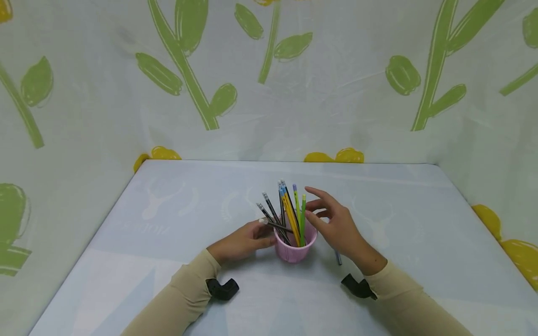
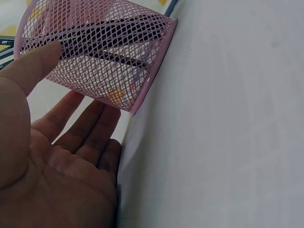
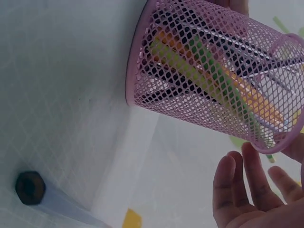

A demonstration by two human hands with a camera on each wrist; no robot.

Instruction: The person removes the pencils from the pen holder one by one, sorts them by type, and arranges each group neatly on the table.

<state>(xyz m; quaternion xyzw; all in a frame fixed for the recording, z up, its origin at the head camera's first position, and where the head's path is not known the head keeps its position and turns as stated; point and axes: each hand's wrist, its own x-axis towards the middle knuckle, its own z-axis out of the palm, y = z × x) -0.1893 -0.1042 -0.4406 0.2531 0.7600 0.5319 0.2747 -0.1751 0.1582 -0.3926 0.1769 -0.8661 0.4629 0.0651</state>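
Left hand has the pink mesh cup between thumb and fingers, upright on the table; our right hand is loosely spread by the rim, gripping nothing. We'd brace the cup low and move gently around the green pencil. Loose pencil lies right of the cup, so watch that too.

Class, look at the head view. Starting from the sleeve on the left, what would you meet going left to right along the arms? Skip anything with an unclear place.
Left sleeve → left hand → pink cup → right hand → right sleeve.
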